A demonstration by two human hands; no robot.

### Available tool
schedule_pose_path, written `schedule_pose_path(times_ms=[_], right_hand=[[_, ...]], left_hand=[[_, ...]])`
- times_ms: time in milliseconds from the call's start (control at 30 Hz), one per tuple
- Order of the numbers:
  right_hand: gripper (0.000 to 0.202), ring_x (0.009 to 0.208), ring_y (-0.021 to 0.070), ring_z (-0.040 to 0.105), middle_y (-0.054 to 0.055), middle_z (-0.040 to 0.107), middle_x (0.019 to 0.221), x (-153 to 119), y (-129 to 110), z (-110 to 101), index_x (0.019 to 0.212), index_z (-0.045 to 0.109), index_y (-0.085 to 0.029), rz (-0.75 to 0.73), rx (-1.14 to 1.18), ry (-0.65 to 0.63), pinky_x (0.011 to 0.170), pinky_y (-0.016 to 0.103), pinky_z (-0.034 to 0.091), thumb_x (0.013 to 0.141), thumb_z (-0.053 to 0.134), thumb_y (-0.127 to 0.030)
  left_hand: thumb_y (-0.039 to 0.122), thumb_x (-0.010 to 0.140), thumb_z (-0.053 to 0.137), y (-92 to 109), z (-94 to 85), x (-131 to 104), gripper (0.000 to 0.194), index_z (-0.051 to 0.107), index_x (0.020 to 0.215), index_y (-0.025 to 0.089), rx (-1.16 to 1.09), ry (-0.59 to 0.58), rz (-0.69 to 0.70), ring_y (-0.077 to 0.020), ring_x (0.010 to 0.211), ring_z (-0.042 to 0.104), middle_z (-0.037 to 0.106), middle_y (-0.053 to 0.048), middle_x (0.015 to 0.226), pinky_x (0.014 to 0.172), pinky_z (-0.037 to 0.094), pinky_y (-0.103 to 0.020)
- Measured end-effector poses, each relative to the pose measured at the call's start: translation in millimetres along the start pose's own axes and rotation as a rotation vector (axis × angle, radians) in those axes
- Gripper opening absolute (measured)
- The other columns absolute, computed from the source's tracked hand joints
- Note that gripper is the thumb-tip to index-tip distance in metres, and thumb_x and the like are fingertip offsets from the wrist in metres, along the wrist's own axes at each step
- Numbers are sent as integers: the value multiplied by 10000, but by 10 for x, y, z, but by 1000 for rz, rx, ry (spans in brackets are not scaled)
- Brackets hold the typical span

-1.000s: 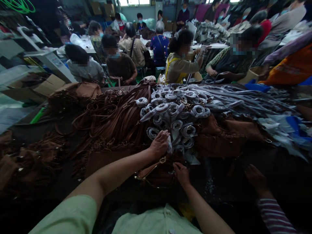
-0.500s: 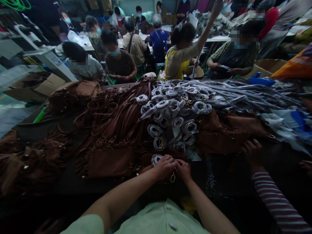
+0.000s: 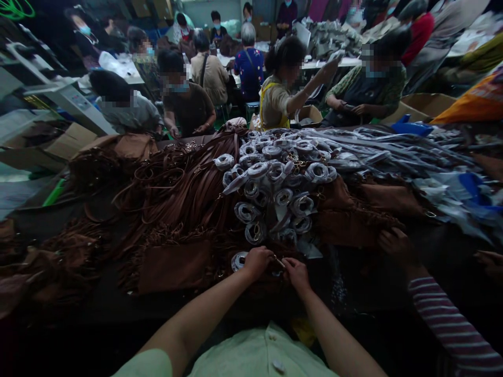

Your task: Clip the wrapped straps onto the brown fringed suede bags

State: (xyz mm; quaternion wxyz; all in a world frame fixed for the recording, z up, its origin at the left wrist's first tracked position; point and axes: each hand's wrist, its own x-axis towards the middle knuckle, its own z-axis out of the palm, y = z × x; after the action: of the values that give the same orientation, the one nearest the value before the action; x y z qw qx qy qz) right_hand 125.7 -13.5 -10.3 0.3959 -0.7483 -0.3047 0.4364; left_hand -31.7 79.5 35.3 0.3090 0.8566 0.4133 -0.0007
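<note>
Near the table's front edge, my left hand and my right hand face each other with a small gap between them. A thin metal clasp spans that gap, its ends pinched in the fingers of both hands. Just left of my left hand lies a wrapped coil. Brown fabric, dark and hard to make out, lies under both hands. A flat brown fringed bag is farther left. Beyond my hands is a heap of plastic-wrapped coiled straps.
Brown straps spread behind the fringed bag, and more brown bags lie right of the coils. A co-worker's hand in a striped sleeve touches these bags. Several people work across the table. A cardboard box stands at left.
My hands have moved slightly apart, and the metal clasp that hung below them now lies between them. The co-worker's striped arm has shifted a little left, and the view has shifted slightly.
</note>
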Motion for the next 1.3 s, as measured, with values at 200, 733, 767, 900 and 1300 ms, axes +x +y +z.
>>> schedule_pose_path(times_ms=[200,733,767,900,1300], right_hand=[[501,375,109,499,10,606,539,-32,-32,25,823,689,-116,54,64,-16,376,222,382,658,563,-572],[329,377,103,480,-10,571,478,-14,-56,28,702,693,-141,30,-42,-149,369,203,342,657,596,-453],[334,376,102,479,-9,569,479,-13,-54,31,707,692,-139,30,-46,-148,369,203,343,662,590,-453],[333,374,97,474,-8,566,481,-8,-46,30,698,684,-134,19,-58,-146,371,199,338,669,578,-448],[317,387,97,468,-19,536,464,-21,-87,3,602,630,-147,-37,-94,-141,385,199,330,695,573,-445]], left_hand=[[340,879,457,64,-35,21,246,656,1011,280,31,89,-113,-155,866,574,603,-25,950,770,394,-254],[311,849,509,113,72,-25,216,680,975,270,44,80,60,-178,834,555,617,-43,907,762,378,-287],[313,849,509,107,76,-26,216,682,968,266,45,82,69,-180,834,554,618,-46,900,759,378,-288],[301,846,514,83,82,-27,213,682,970,258,42,83,98,-178,840,552,617,-53,889,764,377,-288],[321,839,521,66,79,-49,216,686,963,259,19,48,161,-174,859,559,639,-38,907,764,386,-274]])
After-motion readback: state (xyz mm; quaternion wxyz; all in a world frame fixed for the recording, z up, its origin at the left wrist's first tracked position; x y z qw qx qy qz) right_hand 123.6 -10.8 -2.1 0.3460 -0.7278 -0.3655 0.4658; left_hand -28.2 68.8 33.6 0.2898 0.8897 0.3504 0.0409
